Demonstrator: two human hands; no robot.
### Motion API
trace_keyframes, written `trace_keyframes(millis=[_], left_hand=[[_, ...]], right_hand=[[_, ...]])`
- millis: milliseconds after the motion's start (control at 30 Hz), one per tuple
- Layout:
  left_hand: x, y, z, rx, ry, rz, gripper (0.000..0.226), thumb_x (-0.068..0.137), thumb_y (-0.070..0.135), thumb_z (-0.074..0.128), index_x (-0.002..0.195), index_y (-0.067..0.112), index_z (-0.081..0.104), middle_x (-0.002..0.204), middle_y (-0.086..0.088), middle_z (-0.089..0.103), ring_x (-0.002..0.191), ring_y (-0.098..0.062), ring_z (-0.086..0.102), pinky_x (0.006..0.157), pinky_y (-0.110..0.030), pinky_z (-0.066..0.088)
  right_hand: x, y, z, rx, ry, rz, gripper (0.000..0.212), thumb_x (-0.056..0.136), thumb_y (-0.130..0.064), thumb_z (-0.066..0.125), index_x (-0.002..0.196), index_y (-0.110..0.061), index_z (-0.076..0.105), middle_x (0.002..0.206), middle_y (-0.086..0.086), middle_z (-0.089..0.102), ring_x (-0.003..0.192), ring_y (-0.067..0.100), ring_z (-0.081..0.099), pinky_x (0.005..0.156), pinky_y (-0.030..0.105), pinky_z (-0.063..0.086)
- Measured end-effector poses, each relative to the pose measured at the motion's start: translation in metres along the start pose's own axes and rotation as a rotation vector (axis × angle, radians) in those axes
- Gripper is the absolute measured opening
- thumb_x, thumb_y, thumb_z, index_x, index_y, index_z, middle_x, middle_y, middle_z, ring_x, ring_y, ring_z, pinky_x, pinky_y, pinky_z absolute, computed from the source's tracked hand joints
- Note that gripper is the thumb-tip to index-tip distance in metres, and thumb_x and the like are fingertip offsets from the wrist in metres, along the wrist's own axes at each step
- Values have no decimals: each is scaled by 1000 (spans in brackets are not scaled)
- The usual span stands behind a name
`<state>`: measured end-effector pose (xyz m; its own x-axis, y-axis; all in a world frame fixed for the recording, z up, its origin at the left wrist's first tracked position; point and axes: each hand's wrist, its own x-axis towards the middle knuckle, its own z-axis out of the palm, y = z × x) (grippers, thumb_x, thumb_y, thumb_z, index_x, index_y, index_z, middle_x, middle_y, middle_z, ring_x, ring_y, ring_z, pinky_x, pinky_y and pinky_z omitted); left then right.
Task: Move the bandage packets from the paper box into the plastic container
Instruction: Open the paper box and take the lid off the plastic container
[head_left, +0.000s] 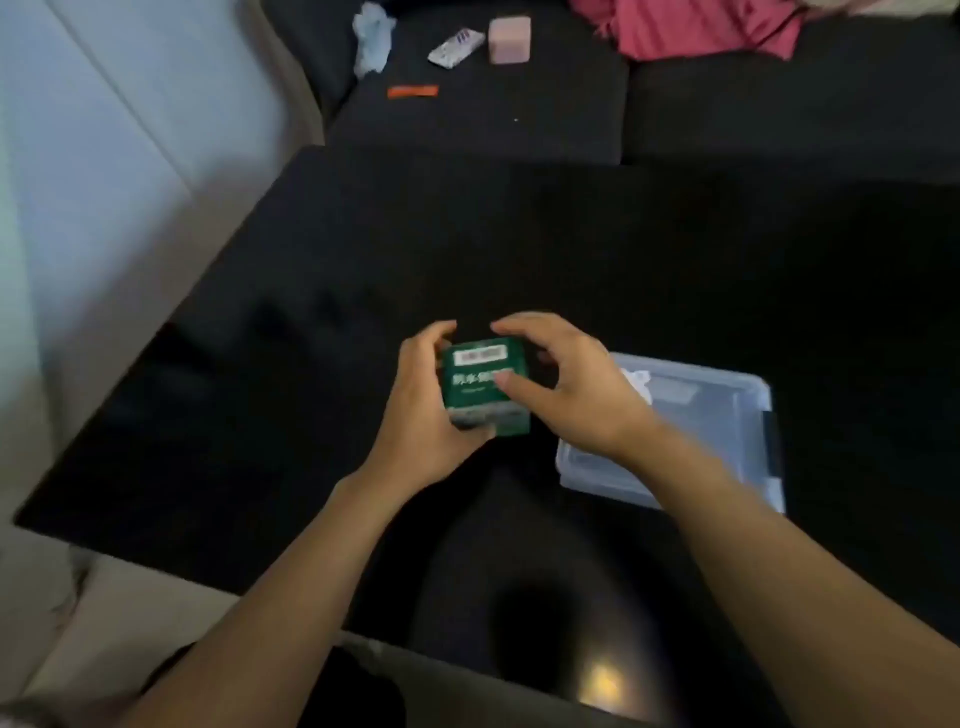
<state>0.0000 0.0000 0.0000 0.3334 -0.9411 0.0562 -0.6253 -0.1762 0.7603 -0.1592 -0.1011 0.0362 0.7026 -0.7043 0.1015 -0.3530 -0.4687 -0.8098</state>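
Gripping green paper box, both hands curled round it

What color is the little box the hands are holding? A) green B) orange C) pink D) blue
A: the paper box gripped by the left hand and the right hand is dark green with a white label on it.

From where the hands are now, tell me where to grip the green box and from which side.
Grip the green box across its long side walls, left hand wrapping from the left. The box stands nearly upright, so that leaves its top end free for the right hand.
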Motion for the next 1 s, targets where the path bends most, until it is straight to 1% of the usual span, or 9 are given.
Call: trace_keyframes(millis=[100,200,333,400,500,600,767,833,1000], left_hand=[[7,-11,11,-191,71,-8,94,57,15,100,134,25,48,125,11,62,110,-1,64,90,-24,58],[12,-13,9,-351,65,29,89,61,14,97,137,27,52,126,8,67,116,-7,66,97,-39,58],[5,5,-7,-422,-72,49,86,75,11,87,149,26,46,128,5,67,113,-8,68,92,-35,60],[-1,14,-18,-427,-114,74,85,82,16,83,154,31,40,132,4,65,114,-7,68,91,-32,60],[-13,30,-30,-370,-154,103,83,88,25,78,157,36,33,139,3,60,121,-6,63,96,-32,57],[-33,50,-32,-271,-214,115,86,91,34,73,160,36,22,142,6,57,122,-5,61,98,-31,55],[-57,62,-15,-5,-161,205,139,47,50,98,161,33,20,145,12,52,128,-5,54,106,-32,49],[-56,62,-7,76,-113,268,135,43,48,98,158,37,27,140,15,55,124,-5,57,103,-37,53],[-42,67,4,140,-89,402,122,45,51,89,153,40,35,125,23,53,111,-2,60,94,-37,56]], right_hand=[[5,6,8,-110,-50,-98,51,91,-28,70,140,-24,56,147,-5,49,134,7,44,110,23,36],[2,-1,1,-187,-36,-86,44,90,-31,72,132,-21,63,128,-7,63,114,6,59,97,25,51],[-10,-17,-21,0,-79,40,36,90,-30,73,125,-21,69,108,-6,74,96,7,72,81,33,62],[-20,-30,-30,133,-97,54,31,93,-21,69,124,-15,69,107,0,75,94,9,73,76,27,61],[-41,-49,-42,198,-105,61,28,96,-13,64,123,-11,69,107,3,75,88,3,73,65,13,55],[-62,-56,-52,149,-111,67,26,95,-16,65,120,-15,71,106,0,76,95,8,73,72,22,60],[-85,-56,-62,21,-158,60,27,92,-16,69,118,-13,72,105,-4,77,97,9,73,79,29,62],[-90,-50,-60,-68,-142,39,29,88,-17,73,117,-14,72,106,-6,76,98,6,72,81,30,62],[-104,-30,-51,-263,102,-122,46,79,-22,74,124,-18,68,112,-11,72,101,-2,67,88,23,58]])
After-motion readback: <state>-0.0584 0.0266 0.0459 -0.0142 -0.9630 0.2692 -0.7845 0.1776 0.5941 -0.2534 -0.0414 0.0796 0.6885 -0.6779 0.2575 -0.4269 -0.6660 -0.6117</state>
